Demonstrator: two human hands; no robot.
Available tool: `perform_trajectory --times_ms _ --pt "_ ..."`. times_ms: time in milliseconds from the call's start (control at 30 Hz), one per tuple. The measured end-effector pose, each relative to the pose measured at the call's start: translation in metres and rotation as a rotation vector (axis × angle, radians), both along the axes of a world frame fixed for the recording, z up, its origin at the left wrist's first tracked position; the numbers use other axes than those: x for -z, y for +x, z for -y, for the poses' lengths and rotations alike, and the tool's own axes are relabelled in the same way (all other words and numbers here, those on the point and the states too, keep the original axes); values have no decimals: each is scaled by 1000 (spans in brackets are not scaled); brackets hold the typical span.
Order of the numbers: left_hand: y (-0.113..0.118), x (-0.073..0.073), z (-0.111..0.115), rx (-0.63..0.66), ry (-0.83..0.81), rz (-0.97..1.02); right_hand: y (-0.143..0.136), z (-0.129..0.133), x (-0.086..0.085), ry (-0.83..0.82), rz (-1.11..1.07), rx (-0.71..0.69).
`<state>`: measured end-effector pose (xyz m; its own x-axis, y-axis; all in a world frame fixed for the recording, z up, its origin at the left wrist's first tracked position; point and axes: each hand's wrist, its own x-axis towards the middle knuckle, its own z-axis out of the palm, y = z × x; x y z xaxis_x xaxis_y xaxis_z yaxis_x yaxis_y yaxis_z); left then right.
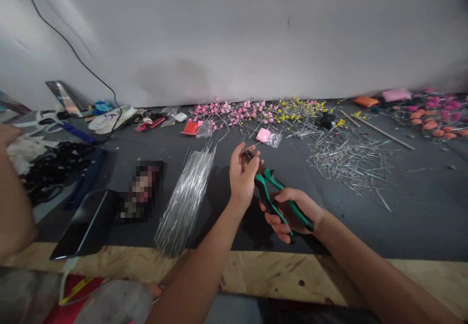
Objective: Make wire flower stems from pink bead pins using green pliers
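Observation:
Pliers with green and black handles (263,191) are held in my right hand (309,207), its fingers wrapped round the grips, which stand apart. The dark jaws point up and left to my left hand (242,180). Thumb and fingers of that hand close together at the jaws; whatever they pinch is too small or hidden to make out. To the left of my hands lies a long bundle of straight silvery wires (188,195). On the right, a loose heap of short wires (351,161) is scattered over the dark table top.
Wires with pink tips (234,112) and yellow tips (298,109) lie along the wall. A pink clay-like block (263,135) sits behind my hands. Further right are orange and magenta pieces (438,114) and a stick (387,133). A phone (86,224) and another person's arm (14,202) are at left.

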<state>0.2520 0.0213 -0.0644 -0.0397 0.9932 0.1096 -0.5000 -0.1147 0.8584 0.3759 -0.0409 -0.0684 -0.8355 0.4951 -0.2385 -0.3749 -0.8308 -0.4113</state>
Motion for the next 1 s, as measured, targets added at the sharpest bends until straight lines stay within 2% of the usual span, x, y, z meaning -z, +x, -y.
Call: perform_trajectory --times_ms 167,333,500,767,1000 --pt "-1 -5 5 -61 99 -64 5 -1 0 52 -20 -64" --pt "-2 -15 12 -67 108 -108 10 -2 2 73 -31 -104" --pt "-3 -15 12 -62 103 -100 10 -2 3 76 -10 -84" --pt "-6 -15 3 49 -70 25 2 -3 2 105 84 8" --pt "-9 -19 0 117 -173 89 -5 0 1 155 130 32"
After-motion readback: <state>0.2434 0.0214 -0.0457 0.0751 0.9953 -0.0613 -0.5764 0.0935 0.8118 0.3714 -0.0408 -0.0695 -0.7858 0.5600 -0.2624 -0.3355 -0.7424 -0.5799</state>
